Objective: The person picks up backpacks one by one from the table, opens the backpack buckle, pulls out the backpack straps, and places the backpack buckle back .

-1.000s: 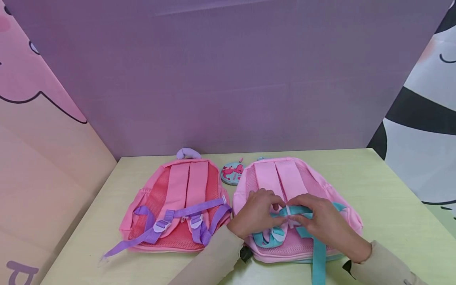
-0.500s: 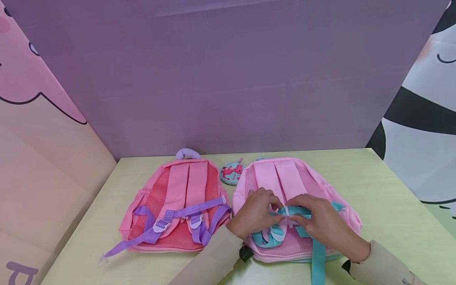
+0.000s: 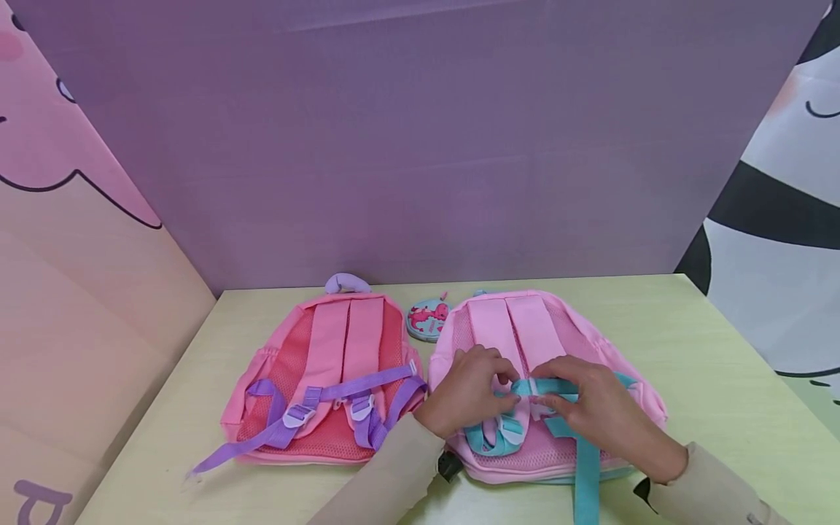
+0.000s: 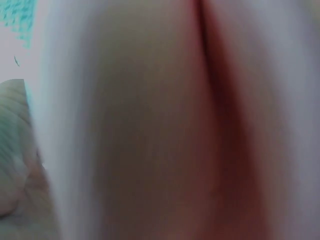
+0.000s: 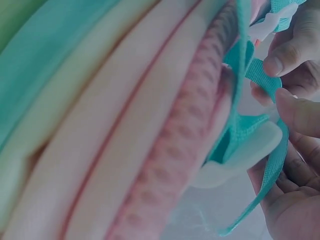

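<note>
Two backpacks lie side by side, back panels up. Over the light pink backpack [image 3: 610, 357] both hands work at a teal strap [image 3: 556, 386]. My left hand [image 3: 466, 390] pinches the strap between thumb and fingertips. Just right of it, my right hand [image 3: 593, 401] pinches the same strap beside a small white slider [image 3: 533, 387], which sits between the two sets of fingertips. In the right wrist view the strap [image 5: 265, 77] bridges the left thumb [image 5: 287, 57] and right thumb [image 5: 300, 112]. A white buckle [image 5: 250, 155] hangs below. Blurred pale pink fabric [image 4: 140, 120] fills most of the left wrist view.
The coral pink backpack [image 3: 315, 430] with purple straps [image 3: 387, 375] lies on the left. A round teal pouch [image 3: 428, 319] rests behind, between the bags. A loose teal strap end [image 3: 587, 481] hangs toward the table's [image 3: 709, 364] front. A purple panel [image 3: 446, 146] stands behind.
My left fingertips have drawn slightly left, and more teal strap shows between them and the white slider. The right hand stays nearly in place; the bags have not moved.
</note>
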A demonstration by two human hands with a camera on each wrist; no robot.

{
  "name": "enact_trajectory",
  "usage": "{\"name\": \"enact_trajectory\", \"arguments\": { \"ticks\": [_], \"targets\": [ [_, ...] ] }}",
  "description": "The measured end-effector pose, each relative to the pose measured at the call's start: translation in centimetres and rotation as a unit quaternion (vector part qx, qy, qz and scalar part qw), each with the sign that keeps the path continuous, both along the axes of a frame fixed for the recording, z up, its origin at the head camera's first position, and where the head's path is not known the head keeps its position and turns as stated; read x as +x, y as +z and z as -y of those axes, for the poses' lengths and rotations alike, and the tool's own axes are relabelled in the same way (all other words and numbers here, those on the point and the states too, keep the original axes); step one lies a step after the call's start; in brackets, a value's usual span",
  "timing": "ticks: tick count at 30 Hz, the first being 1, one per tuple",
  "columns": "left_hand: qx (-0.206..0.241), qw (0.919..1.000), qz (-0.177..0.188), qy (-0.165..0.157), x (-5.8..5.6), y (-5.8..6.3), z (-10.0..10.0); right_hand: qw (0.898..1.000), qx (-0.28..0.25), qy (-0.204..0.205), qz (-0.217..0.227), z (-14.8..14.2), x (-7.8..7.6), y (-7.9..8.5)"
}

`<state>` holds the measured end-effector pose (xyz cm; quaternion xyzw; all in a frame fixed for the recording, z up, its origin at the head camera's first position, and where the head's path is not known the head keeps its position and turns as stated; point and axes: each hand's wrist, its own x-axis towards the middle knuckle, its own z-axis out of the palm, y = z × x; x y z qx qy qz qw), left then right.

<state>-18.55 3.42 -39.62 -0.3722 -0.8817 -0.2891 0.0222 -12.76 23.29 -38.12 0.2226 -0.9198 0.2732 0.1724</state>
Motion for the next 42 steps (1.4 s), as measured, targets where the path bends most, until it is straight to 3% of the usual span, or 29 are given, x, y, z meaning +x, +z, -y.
{"name": "enact_trajectory", "arguments": {
  "ticks": [7,25,32,42],
  "targets": [
    [0.019,0.9993,-0.020,-0.025,0.00,0.02,-0.01,1.000,0.001,0.001,0.008,0.07,-0.15,0.06],
    [0.011,0.9993,-0.032,-0.016,-0.22,-0.19,0.25,1.000,0.009,0.001,0.020,0.14,-0.11,0.04],
    [0.010,0.9999,-0.007,-0.002,-0.15,-0.12,0.49,1.000,0.010,-0.002,0.024,0.34,-0.18,0.10],
    [0.014,0.9984,-0.042,-0.034,-0.22,0.15,0.43,1.000,0.002,0.004,0.026,0.86,-0.31,0.34]
  ]
}}
